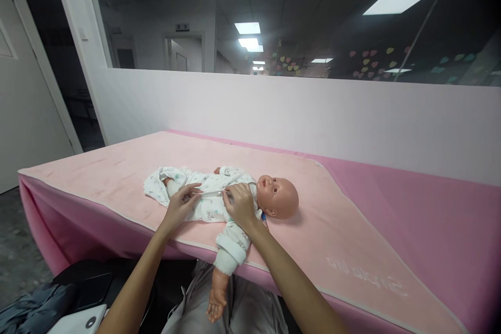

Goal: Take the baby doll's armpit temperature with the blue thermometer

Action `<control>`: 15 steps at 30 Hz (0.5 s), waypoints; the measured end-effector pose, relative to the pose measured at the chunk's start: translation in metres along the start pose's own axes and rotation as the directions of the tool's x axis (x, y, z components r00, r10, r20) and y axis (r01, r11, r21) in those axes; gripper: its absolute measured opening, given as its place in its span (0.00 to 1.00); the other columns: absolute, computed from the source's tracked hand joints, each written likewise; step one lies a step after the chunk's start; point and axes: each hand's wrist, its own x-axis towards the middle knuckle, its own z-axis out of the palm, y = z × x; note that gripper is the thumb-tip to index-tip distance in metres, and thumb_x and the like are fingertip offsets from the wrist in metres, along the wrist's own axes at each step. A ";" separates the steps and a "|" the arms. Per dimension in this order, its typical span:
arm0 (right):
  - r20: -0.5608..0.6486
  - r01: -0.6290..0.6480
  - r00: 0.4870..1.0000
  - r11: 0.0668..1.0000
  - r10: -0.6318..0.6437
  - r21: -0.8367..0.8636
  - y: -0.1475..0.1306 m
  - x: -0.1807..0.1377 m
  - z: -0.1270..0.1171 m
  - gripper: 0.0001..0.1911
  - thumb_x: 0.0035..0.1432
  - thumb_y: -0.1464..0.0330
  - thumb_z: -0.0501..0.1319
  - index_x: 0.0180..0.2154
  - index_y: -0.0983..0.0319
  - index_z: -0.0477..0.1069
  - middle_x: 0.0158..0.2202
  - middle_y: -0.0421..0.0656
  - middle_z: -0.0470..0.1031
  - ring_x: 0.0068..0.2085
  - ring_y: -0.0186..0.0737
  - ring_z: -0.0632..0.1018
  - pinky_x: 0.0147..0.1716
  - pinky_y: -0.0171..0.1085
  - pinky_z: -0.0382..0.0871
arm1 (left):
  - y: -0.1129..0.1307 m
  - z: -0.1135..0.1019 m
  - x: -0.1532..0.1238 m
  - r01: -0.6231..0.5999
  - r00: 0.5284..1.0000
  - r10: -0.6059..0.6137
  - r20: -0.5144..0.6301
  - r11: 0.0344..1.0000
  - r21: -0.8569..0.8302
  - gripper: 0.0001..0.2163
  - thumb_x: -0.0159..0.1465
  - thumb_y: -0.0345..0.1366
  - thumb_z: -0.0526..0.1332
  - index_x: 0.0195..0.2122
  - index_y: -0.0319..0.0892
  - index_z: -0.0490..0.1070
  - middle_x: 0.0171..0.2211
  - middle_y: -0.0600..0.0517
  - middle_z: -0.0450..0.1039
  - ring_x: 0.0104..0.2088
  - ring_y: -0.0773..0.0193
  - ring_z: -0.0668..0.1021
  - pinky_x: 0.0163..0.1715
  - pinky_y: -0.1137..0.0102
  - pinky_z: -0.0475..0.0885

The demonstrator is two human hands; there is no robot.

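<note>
A baby doll [278,197] lies on its back on a pink-covered table, its head to the right and one arm hanging over the front edge. It wears a white printed baby gown [209,213]. Over the doll's front, a thin white cloth tie [212,192] runs between my two hands. My left hand [185,202] has its fingers closed at the tie's left end. The other end is pinched by my right hand [239,202], close to the doll's chest. The exact fingertip contact is small and partly hidden.
The light pink mat [117,172] lies over a darker pink tablecloth [430,209]. Behind stands a white half wall [297,115] with a window above. A dark bundle of cloth [35,308] and a white device [80,321] are at lower left, beside my legs.
</note>
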 end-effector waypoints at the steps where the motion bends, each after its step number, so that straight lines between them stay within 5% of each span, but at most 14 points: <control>1: -0.001 -0.002 1.000 1.000 0.002 0.001 0.000 0.000 0.000 0.06 0.57 0.69 0.54 0.28 0.61 0.65 0.28 0.41 0.71 0.32 0.36 0.68 0.37 0.36 0.58 | 0.001 0.000 0.000 0.006 1.000 -0.006 0.001 1.000 -0.012 0.17 0.57 0.41 0.57 0.46 0.41 0.68 0.36 0.48 0.73 0.29 0.66 0.70 0.27 0.73 0.65; 15: -0.034 -0.023 0.999 0.999 0.024 0.042 -0.002 0.000 -0.002 0.07 0.51 0.76 0.52 0.29 0.62 0.67 0.27 0.41 0.71 0.32 0.38 0.67 0.37 0.37 0.59 | 0.003 -0.001 0.000 0.041 0.999 -0.041 -0.022 0.999 -0.025 0.18 0.57 0.44 0.57 0.45 0.41 0.68 0.34 0.48 0.73 0.30 0.64 0.72 0.27 0.73 0.65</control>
